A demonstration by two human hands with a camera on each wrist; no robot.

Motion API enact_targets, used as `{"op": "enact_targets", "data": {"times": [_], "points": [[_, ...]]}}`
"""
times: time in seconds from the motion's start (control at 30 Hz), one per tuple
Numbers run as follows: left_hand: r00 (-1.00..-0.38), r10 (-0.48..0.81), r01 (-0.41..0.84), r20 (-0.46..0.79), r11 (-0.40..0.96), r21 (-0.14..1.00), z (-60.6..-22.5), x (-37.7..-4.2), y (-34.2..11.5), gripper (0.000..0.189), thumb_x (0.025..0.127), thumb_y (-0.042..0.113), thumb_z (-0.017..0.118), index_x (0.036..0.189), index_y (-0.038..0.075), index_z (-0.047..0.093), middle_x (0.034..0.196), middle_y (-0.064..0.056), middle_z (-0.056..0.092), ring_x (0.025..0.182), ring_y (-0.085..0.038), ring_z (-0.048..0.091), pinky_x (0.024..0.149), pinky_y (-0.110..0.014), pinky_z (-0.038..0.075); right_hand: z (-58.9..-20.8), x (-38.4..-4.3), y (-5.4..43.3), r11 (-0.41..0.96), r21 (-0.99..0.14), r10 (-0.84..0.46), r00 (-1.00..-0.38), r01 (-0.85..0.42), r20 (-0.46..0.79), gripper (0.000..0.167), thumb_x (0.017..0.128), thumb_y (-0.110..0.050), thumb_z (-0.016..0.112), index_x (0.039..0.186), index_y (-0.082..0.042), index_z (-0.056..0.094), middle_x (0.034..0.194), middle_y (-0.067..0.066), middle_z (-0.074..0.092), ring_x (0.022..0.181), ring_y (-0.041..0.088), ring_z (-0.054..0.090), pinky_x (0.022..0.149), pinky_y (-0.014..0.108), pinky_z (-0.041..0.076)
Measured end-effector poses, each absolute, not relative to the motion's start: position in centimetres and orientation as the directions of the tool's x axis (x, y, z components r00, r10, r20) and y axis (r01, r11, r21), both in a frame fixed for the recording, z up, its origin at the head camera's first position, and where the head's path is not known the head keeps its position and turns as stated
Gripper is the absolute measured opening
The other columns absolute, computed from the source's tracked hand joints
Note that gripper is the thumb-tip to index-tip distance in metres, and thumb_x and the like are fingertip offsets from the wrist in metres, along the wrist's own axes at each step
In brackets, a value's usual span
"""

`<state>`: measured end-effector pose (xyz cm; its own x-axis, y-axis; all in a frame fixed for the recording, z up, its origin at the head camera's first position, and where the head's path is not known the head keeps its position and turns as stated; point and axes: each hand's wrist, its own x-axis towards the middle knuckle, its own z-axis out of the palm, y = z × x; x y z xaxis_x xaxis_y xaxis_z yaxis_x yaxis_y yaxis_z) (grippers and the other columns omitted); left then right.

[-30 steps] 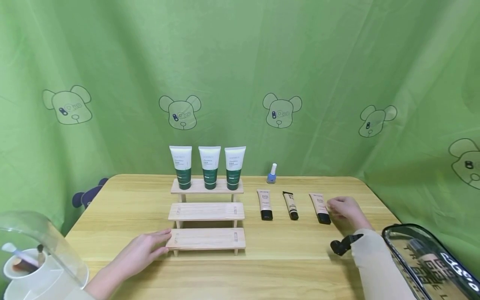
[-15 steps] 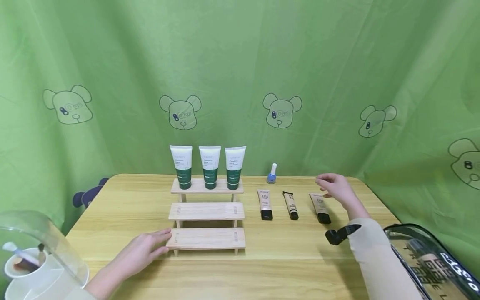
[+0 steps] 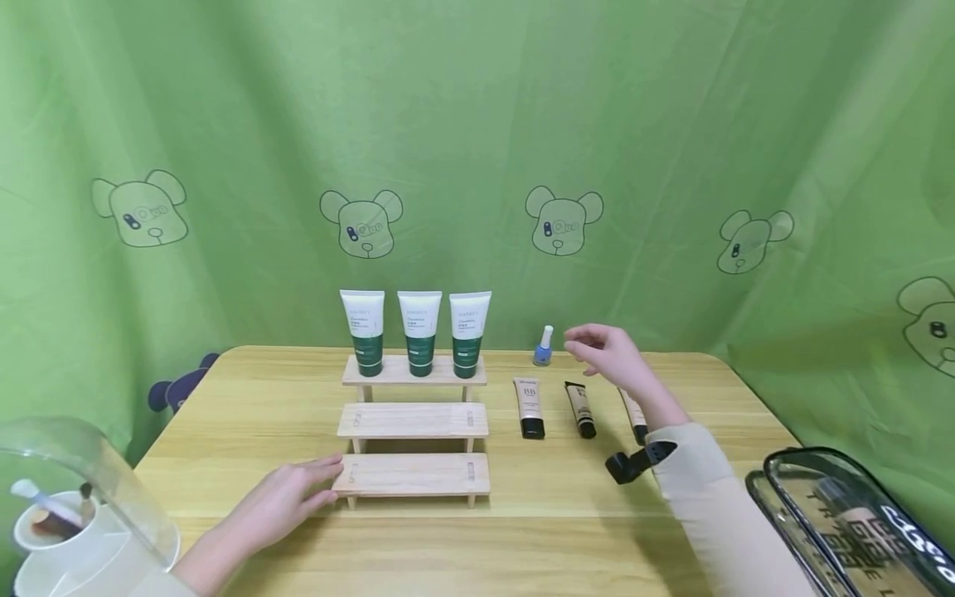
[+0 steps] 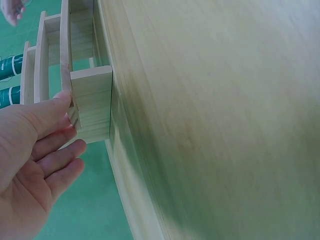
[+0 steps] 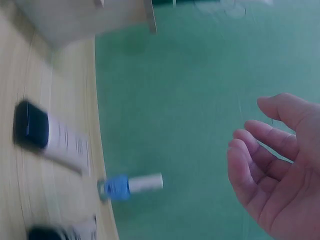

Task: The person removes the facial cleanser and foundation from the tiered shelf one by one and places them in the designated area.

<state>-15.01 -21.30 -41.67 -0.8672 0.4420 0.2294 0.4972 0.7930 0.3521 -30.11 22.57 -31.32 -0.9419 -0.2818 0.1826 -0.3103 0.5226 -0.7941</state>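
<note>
My left hand holds the left end of the lowest step of a three-step wooden stand. In the left wrist view the thumb lies on the step's edge and the fingers are below it. My right hand hovers just right of a small nail polish bottle, blue with a white cap. Nothing is between its loosely bent fingers, and it stays apart from the bottle. Three white-and-green tubes stand on the top step.
Two flat BB cream tubes, one pale pink and one beige with black, lie right of the stand. A third tube is partly behind the right forearm. A clear bag lies at right, a brush holder at left.
My right hand has risen from beside the rightmost tube and moved left and back towards the nail polish bottle. The left hand has stayed on the stand.
</note>
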Motion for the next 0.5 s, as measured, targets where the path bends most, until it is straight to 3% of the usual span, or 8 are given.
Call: {"op": "enact_targets", "data": {"times": [0.5], "points": [[-0.862, 0.445, 0.505, 0.241, 0.789, 0.351, -41.7, -15.0, -21.3, 0.041, 0.083, 0.016, 0.067, 0.117, -0.005, 0.059, 0.125, -0.017, 0.054, 0.108, -0.035, 0.055, 0.091, -0.048, 0.044, -32.4, -30.8, 14.9, 0.392, -0.859, -0.351, -0.916, -0.33, 0.192, 0.04, 0.087, -0.022, 0.065, 0.118, 0.001, 0.056, 0.104, 0.015, 0.061, 0.09, 0.027, 0.058, 0.067, 0.037, 0.057]]}}
